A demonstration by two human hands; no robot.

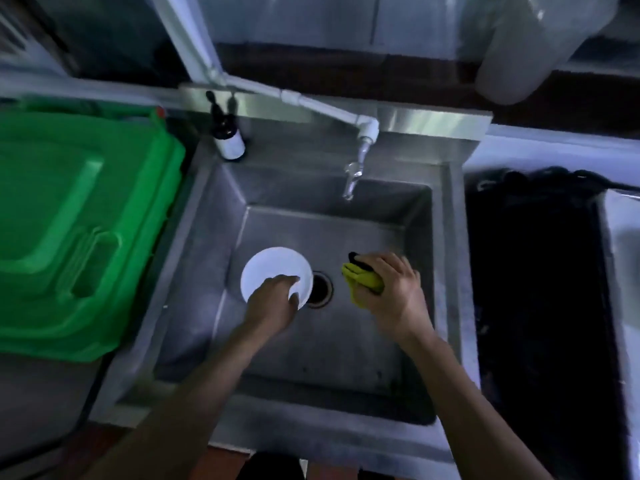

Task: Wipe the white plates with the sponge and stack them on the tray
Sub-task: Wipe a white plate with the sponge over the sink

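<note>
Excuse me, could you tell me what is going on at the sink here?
A person is washing up at a steel sink. The left hand holds a white plate down in the basin, beside the drain. The right hand grips a yellow sponge next to it, not touching the plate. A dark bottle stands at the sink's back corner, and a green bin sits to the left. No stack of plates is in view.

No writing can be read anywhere. The dark pump bottle (227, 135) on the back rim of the sink (446, 237) carries a pale label, but it is too blurred to show any words.
</note>
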